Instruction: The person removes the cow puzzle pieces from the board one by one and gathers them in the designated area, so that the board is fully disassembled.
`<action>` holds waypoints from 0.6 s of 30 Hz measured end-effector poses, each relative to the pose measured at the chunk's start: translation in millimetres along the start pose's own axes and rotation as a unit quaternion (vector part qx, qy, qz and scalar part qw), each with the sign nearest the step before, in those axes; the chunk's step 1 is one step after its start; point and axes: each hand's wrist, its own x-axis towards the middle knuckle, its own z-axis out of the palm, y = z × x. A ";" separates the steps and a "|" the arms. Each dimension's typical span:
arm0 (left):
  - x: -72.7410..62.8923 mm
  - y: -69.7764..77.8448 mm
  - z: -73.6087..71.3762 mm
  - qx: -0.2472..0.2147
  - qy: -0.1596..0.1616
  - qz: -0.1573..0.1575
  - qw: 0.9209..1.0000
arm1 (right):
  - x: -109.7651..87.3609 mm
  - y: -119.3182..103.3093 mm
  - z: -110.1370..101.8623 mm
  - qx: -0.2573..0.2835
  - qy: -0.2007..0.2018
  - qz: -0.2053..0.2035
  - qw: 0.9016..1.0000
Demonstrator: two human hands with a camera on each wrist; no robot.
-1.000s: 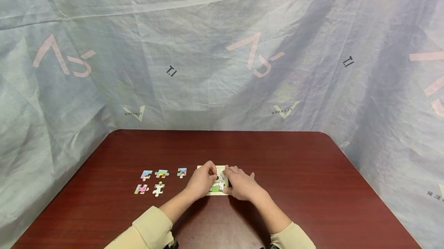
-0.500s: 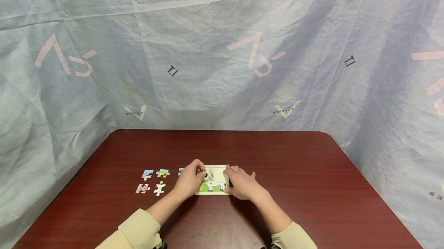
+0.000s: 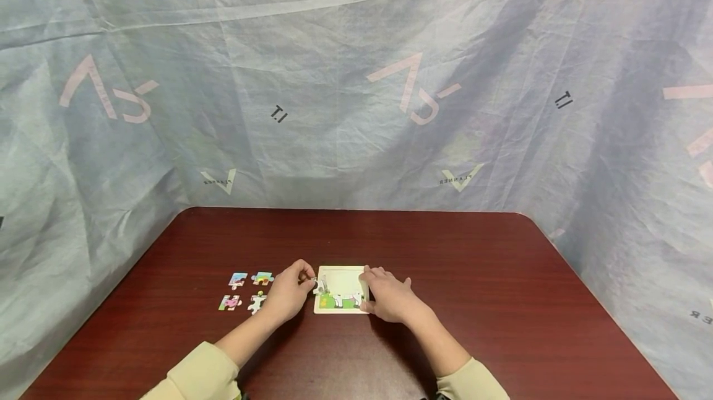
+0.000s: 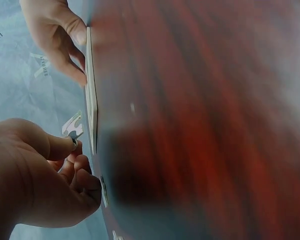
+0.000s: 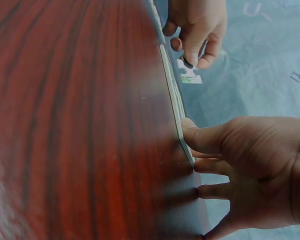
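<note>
My left hand (image 3: 288, 291) pinches a jigsaw piece (image 3: 320, 287) between thumb and fingertips, over the left edge of a pale puzzle tray (image 3: 346, 277). In the left wrist view this piece (image 4: 72, 125) is tilted up, clear of the tray. A row of fitted pieces (image 3: 344, 301) lies along the tray's near side, with a white animal's body and legs on green. My right hand (image 3: 390, 295) rests on the tray's right end. Its fingers (image 5: 213, 191) are spread and fairly straight, some touching the table, and the thumb touches the tray's near edge.
Loose jigsaw pieces lie left of the tray: a blue one (image 3: 237, 280), a yellow-green one (image 3: 262, 278), a pink one (image 3: 229, 303) and a white one (image 3: 257, 303), partly behind the left hand. A grey cloth (image 3: 334, 140) hangs behind the dark red table (image 3: 434, 239).
My left hand has moved left with the pinched piece, from over the tray's middle to its left edge, uncovering the fitted row. The right hand has stayed on the tray.
</note>
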 end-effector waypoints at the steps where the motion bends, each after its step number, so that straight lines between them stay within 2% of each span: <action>1: -0.8 -0.9 -1.7 0.002 0.002 0.001 1.000 | 0.0 -0.1 -0.1 0.000 0.000 0.000 1.000; 11: -6.9 -11.6 -15.1 0.018 0.010 -0.018 1.000 | 1.1 0.8 0.0 0.000 0.002 -0.002 1.000; 18: -12.3 -18.9 -22.4 0.026 0.002 -0.011 1.000 | -0.3 0.2 0.4 0.006 0.002 -0.002 1.000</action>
